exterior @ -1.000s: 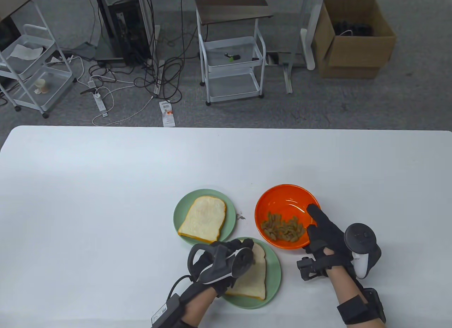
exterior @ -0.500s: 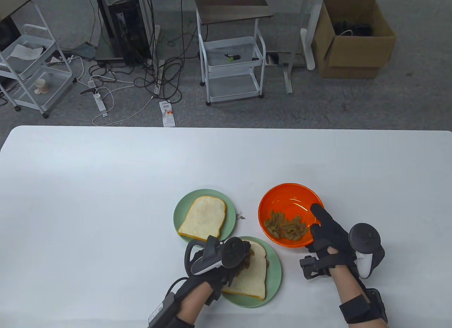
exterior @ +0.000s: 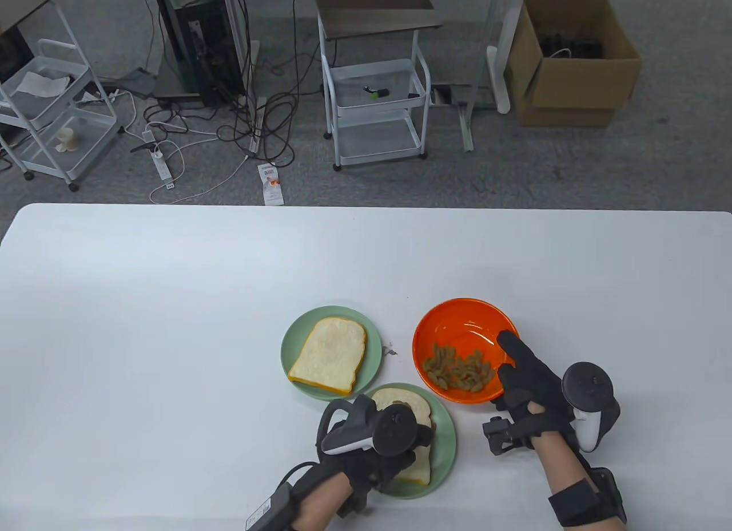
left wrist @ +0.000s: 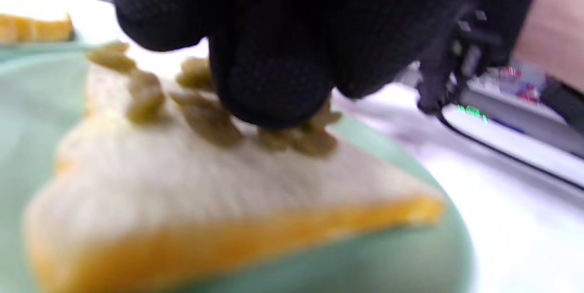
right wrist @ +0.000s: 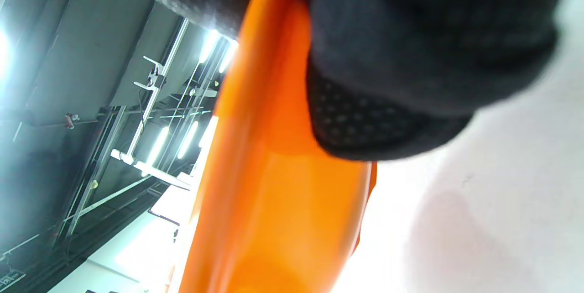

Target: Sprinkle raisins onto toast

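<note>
My left hand (exterior: pixel 400 448) hovers low over the near toast (exterior: pixel 403 399) on its green plate (exterior: pixel 445 448). In the left wrist view its bunched gloved fingertips (left wrist: pixel 273 92) touch a small pile of raisins (left wrist: pixel 205 122) lying on that toast (left wrist: pixel 205 192). I cannot tell whether any raisins are held between the fingers. My right hand (exterior: pixel 509 368) grips the rim of the orange bowl (exterior: pixel 452 319), thumb inside and fingers outside (right wrist: pixel 388 78). Raisins (exterior: pixel 457 372) lie in the bowl. A second, bare toast (exterior: pixel 329 353) sits on the far green plate (exterior: pixel 294 339).
The white table (exterior: pixel 171 325) stretches wide to the left and back. A few crumbs (exterior: pixel 390 351) lie between the far plate and the bowl. The two plates and the bowl stand close together near the front edge.
My left hand has moved toward me and to the right over the near toast, uncovering its far end. The bowl shifted slightly right, then back, with my right hand still on it.
</note>
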{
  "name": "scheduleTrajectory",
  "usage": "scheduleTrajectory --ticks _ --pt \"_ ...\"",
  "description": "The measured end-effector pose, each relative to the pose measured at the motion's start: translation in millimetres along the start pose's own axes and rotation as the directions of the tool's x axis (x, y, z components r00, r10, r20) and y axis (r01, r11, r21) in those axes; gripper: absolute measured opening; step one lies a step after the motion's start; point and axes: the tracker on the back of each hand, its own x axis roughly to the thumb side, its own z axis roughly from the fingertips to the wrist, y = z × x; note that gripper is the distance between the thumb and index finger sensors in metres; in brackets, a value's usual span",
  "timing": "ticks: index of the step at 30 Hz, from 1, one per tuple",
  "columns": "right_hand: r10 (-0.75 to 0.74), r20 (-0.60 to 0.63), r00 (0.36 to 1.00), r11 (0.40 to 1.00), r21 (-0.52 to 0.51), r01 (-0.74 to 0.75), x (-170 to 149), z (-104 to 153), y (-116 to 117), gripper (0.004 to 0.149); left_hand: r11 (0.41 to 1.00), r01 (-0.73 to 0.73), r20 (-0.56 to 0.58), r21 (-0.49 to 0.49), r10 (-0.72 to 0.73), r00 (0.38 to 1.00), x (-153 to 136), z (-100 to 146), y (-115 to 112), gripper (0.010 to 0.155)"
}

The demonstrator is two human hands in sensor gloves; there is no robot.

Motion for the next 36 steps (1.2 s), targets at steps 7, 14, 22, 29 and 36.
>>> scheduleTrajectory --ticks 7,14,22,29,36 --pt "0.01 0.005 1.0 1.0 0.013 -0.01 -1.0 0.3 4.3 0.053 0.954 0.298 -0.094 0.011 -0.296 0.951 1.6 -3.8 -11.6 0.055" --pt "0.018 0.022 1.0 0.999 0.035 -0.019 0.2 4.0 12.1 0.053 0.943 0.305 -0.029 0.137 -0.304 0.952 10.1 -1.3 -10.6 0.05" --pt "0.008 0.055 0.998 0.998 0.056 -0.011 5.5 11.3 19.4 0.054 0.918 0.315 -0.029 0.241 -0.318 0.948 8.1 4.8 -4.1 0.038" --pt "-0.019 0.055 0.998 0.998 0.058 0.016 6.8 13.9 19.9 0.054 0.906 0.342 -0.02 0.249 -0.349 0.937 13.2 8.9 -1.9 0.047" --pt "0.003 0.056 0.998 0.998 0.063 -0.006 6.5 14.8 22.8 0.054 0.831 0.395 -0.095 0.392 -0.39 0.916 19.1 23.9 16.5 0.062"
